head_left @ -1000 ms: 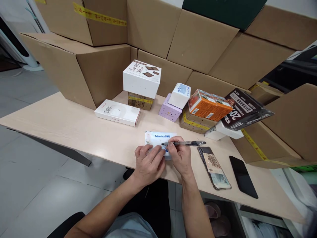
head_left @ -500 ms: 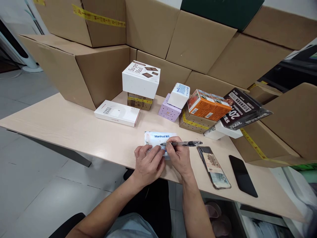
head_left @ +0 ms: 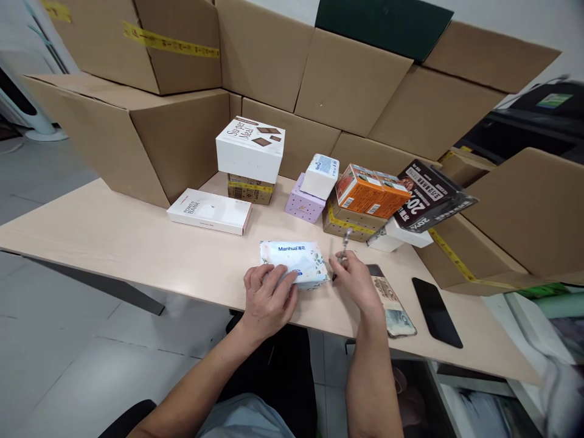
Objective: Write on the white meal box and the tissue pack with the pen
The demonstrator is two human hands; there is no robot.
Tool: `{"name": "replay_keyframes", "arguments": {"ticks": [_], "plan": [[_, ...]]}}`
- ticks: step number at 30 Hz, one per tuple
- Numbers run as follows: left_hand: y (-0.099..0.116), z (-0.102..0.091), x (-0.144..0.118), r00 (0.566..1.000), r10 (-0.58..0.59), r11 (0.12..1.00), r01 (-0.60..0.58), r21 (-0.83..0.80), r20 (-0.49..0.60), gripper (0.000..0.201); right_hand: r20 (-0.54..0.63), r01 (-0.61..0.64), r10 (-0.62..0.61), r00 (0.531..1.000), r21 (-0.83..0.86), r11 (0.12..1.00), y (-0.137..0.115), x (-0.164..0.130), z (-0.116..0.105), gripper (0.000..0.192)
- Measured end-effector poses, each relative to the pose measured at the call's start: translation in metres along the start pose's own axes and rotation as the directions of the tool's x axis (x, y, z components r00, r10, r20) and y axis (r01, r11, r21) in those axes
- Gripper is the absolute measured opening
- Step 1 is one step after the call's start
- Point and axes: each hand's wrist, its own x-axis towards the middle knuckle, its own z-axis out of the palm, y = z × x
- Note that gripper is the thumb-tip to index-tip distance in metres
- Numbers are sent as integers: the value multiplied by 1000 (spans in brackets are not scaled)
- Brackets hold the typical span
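A white soft pack of tissues with blue "Manhua" lettering lies on the table near its front edge. My left hand steadies it, fingers bent over its near left part. To the right of the pack, my right hand pinches a pen, its dark lower end pointing down toward the table. Partly hidden by that hand are banknotes lying on a phone-shaped case. Farther right sits a black phone.
Behind stand a power bank box, a white "Super Meal" box on a small carton, a purple box under another tissue pack, and an orange box. A black package leans right. Cardboard boxes wall the back.
My right hand has moved right, off the tissue pack, taking the pen along and tipping it from nearly level to steep. More of the pack's top shows. The view has shifted slightly.
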Motion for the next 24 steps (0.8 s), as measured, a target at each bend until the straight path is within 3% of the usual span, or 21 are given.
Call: {"name": "replay_keyframes", "arguments": {"ticks": [3,9,13,16,18,20,24], "plan": [[-2,-1,0,1000,12,1000,-12,-3,12,30,17,-31,36,999,-216,976,3,3,8,17],[-6,-1,2,998,58,998,-58,-18,6,35,-26,-75,70,997,-366,928,-9,-5,15,24],[-7,0,2,999,50,998,-49,-36,19,40,-250,-90,-7,968,-375,923,13,-32,-3,41],[-7,1,0,999,41,999,-41,5,2,43,-376,-294,116,919,-460,838,43,-56,-25,58],[-6,1,-1,999,34,999,-34,34,-6,43,-350,-412,259,900,-488,769,60,-66,-36,75],[-6,2,-2,999,33,998,-33,51,-1,43,-284,-437,336,898,-496,750,72,-71,-41,84],[-5,2,-3,1000,18,997,-18,71,5,40,-257,-388,299,919,-457,801,82,-67,-38,76]]}}
